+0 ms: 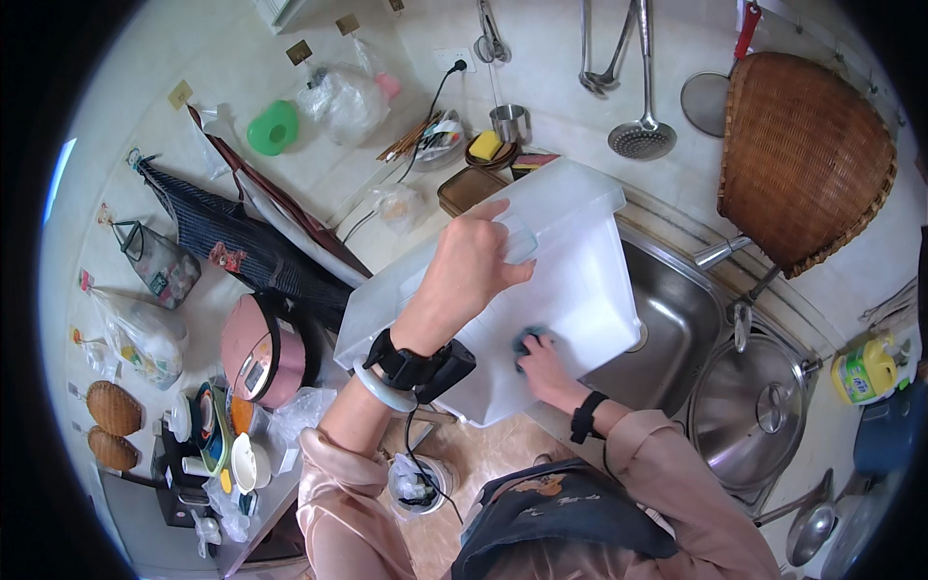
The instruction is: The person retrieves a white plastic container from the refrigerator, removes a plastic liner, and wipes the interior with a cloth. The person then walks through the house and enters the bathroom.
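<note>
A large translucent white plastic storage box (591, 283) is tilted at the sink's left side, its hollow facing me. My left hand (471, 250) grips the box at a pale, clear handle-like part (522, 243); the fingertips are partly hidden. Lower down, my right hand (549, 370) presses a dark green scouring pad (533, 335) against the white inner surface. Beyond the box lies the stainless steel sink basin (663, 290), its left part covered by the box.
A domed metal lid (750, 420) covers the right basin, near the faucet (721, 252). A woven bamboo basket (805, 159) hangs above. To the left stand a pink rice cooker (264, 351) and a cluttered counter. A waste bin (446, 471) stands on the floor below.
</note>
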`<move>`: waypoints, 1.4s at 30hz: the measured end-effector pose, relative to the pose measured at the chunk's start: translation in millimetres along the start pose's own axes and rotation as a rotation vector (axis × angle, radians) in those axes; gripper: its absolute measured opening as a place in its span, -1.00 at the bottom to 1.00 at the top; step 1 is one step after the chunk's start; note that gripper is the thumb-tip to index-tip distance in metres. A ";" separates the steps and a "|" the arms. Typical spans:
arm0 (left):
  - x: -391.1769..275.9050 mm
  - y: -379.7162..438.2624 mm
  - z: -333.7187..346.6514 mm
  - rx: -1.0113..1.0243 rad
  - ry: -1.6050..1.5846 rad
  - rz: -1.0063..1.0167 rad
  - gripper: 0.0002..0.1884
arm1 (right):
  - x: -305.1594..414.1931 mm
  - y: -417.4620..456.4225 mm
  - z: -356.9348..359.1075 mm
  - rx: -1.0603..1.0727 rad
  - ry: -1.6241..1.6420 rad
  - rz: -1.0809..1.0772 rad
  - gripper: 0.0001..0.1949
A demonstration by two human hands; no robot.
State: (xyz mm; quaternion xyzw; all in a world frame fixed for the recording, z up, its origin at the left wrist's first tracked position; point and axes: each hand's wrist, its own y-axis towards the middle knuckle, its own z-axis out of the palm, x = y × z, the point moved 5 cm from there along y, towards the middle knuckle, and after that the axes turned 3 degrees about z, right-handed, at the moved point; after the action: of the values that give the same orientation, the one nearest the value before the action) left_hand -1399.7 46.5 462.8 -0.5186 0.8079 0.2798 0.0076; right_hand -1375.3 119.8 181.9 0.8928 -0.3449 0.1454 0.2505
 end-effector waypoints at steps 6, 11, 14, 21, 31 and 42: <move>-8.7 6.4 15.7 0.018 0.062 -0.009 -0.61 | 87.7 64.6 -89.8 -0.240 0.576 -0.197 -0.80; -26.4 28.6 26.0 -0.009 0.026 0.091 -0.59 | 56.4 34.7 -5.3 -0.111 0.325 -0.207 -0.82; -15.9 24.2 23.9 0.021 0.021 0.071 -0.54 | 42.5 -1.9 38.4 0.143 -0.180 -0.228 -0.85; 9.5 18.6 14.8 0.458 0.186 0.042 -0.46 | 15.9 -24.6 7.9 0.206 -0.251 -0.127 -0.83; 39.9 -30.9 -33.7 0.246 -0.142 0.136 -0.57 | -14.9 -30.1 -22.5 -0.063 -0.184 -0.024 -0.88; 34.9 -49.9 -8.6 0.153 0.005 -0.030 -0.47 | 62.9 62.6 -79.2 -0.392 0.072 -0.269 -0.78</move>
State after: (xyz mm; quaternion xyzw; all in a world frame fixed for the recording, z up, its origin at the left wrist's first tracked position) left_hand -1371.4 -1.8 437.3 -0.5293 0.8191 0.2155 0.0494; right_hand -1380.1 89.2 296.7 0.8593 -0.2352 0.0724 0.4485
